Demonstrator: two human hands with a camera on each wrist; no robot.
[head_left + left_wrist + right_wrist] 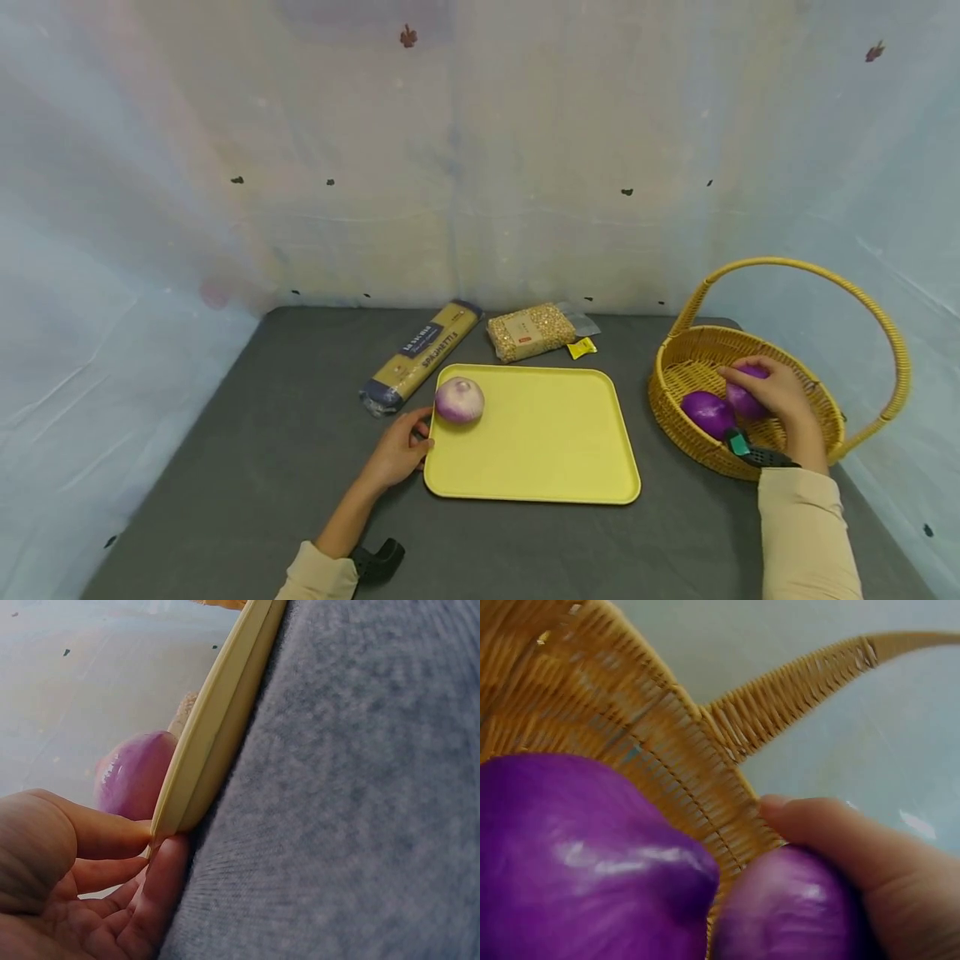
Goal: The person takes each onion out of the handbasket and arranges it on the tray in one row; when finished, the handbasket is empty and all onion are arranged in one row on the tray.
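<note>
My left hand (401, 450) is at the left edge of a yellow rectangular tray (547, 450). In the left wrist view its thumb and fingers pinch the tray's rim (199, 757). A white-and-purple onion (460, 400) sits on the tray's left end, close to that hand. At the right, my right hand (783, 392) reaches into a yellow wicker basket (675, 433) and grips a purple onion (787, 907), its thumb and fingers around it. A second, darker purple onion (708, 414) lies beside it in the basket, large in the right wrist view.
A spaghetti packet (420, 358) lies slantwise behind the tray's left side. Behind the tray are a clear bag of yellow grains (531, 331) and a small yellow packet (582, 347). The basket's tall handle (892, 350) arches over its right side. A pale curtain (480, 167) hangs behind the grey table.
</note>
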